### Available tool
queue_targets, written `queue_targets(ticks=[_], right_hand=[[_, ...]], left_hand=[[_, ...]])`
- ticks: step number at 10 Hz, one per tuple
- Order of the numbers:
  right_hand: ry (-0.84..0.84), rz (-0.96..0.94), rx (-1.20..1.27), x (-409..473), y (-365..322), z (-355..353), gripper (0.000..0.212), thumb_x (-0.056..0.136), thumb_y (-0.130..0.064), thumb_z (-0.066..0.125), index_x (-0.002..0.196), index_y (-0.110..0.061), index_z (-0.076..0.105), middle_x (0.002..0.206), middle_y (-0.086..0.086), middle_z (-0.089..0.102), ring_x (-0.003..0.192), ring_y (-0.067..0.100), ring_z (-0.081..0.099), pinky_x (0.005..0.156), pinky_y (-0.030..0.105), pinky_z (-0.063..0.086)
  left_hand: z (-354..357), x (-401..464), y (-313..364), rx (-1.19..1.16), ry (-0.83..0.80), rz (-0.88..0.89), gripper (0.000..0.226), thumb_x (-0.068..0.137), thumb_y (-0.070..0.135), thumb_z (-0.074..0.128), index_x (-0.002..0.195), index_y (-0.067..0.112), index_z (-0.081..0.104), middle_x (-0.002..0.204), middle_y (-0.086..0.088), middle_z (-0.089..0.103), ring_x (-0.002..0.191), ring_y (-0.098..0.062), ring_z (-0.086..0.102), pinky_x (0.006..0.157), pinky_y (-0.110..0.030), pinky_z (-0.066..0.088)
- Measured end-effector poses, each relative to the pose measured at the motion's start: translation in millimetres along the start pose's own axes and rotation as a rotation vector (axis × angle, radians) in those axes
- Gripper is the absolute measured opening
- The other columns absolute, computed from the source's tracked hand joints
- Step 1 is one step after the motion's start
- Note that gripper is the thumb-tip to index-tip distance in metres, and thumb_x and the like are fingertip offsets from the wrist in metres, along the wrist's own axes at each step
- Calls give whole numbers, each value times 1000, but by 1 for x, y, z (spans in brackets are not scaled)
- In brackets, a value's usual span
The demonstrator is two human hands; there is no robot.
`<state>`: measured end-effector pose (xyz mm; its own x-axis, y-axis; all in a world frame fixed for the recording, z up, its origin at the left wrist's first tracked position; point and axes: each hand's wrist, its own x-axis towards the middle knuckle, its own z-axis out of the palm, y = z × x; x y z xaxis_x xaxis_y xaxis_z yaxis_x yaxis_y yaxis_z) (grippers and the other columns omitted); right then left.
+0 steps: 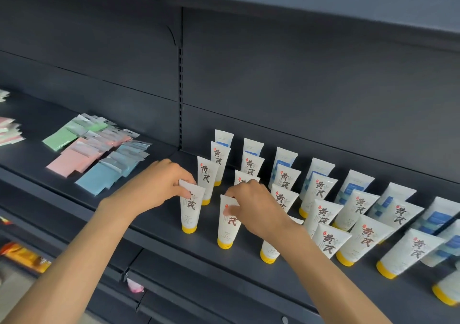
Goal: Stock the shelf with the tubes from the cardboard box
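flat sachets [97, 154] beside tubes [331, 214]

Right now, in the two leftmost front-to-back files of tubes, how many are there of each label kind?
Blue-label tubes: 2
Yellow-cap tubes: 6, the front two held by the left hand and the right hand
Total: 8

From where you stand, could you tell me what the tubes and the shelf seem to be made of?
The tubes, like the one the left hand pinches, look like soft white matte plastic with glossy yellow caps. The shelf looks like dark painted metal: flat sheet, slotted upright behind.
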<state>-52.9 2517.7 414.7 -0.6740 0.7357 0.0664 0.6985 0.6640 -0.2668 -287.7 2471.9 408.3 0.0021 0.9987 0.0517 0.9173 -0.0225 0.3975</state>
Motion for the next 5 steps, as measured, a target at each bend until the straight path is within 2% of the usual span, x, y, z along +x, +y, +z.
queue_targets(ticks=[1,2,3,4,5], right_hand=[[10,-6,13,0,2,1,25,89,-29,72,107,-12,69,101,7,69,91,26,66,79,39,57],[39,-25,38,-3,5,3,23,89,-30,72,105,-13,70,96,5,70,86,23,65,73,35,56],[62,-34,86,-8,7,2,30,88,-33,71,114,-18,69,104,2,73,91,20,68,78,35,57],[122,-53,141,-15,14,-2,33,90,-34,70,119,-19,68,114,-2,73,103,16,68,89,36,56],[173,-52,243,-23,23,-10,33,92,-28,70,122,-17,67,117,-3,72,106,10,67,94,30,54]], left_hand=[[0,-1,0,-2,-11,6,17,86,26,77,96,41,76,64,35,61,64,14,58,54,-15,37],[0,-3,-2,-39,-31,2,20,86,29,77,99,44,74,94,24,74,84,8,64,74,-27,56],[-3,-4,-1,-22,-31,8,25,82,38,79,102,50,71,104,28,71,99,2,62,85,-34,56],[-5,-3,8,-100,19,46,26,77,44,81,98,55,69,102,37,68,101,10,62,81,-23,54],[-3,3,25,-170,102,84,33,75,50,80,106,54,70,115,34,66,107,8,59,87,-23,52]])
